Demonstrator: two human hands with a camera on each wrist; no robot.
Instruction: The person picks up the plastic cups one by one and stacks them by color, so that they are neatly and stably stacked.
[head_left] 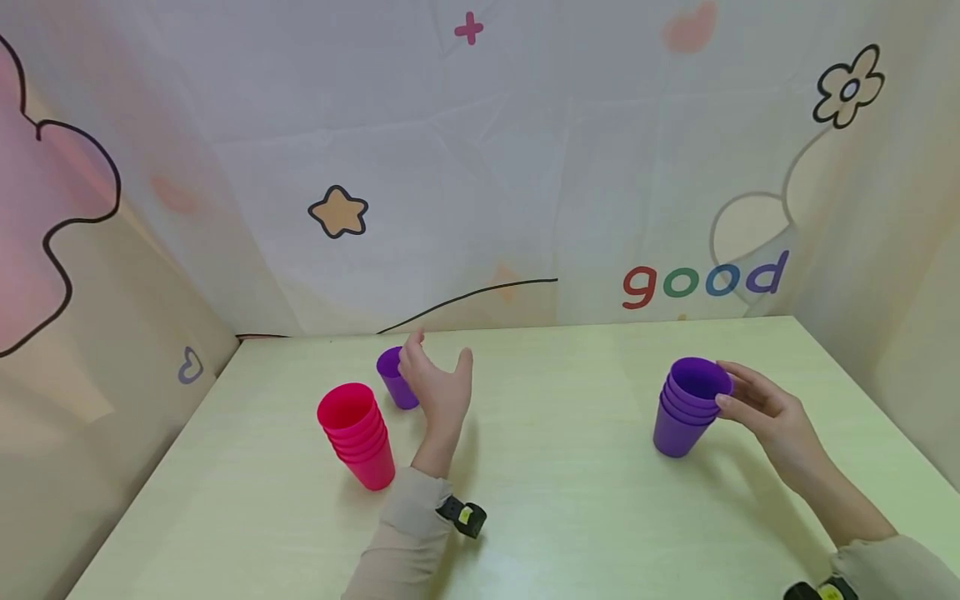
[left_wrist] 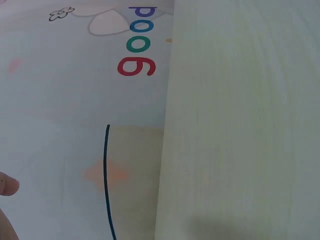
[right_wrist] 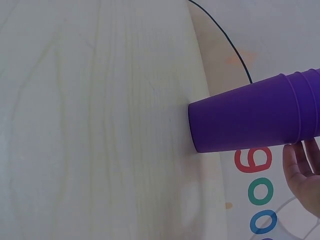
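A stack of purple cups (head_left: 678,433) stands upright on the table at the right. My right hand (head_left: 772,425) holds this stack near its rims, the thumb on the near side and the fingers on the far side. In the right wrist view, the fingers (right_wrist: 302,172) meet the stack's side just by the rims. A single purple cup (head_left: 397,383) stands toward the back left, partly covered by my left hand (head_left: 438,396). That hand's thumb and fingers are spread apart beside the cup; whether they touch it I cannot tell.
A stack of red cups (head_left: 367,454) stands on the table (head_left: 555,467), left of my left forearm. A printed cloth (head_left: 480,183) hangs along the table's back edge and both sides. Each wrist carries a dark strap with a small device (head_left: 467,517).
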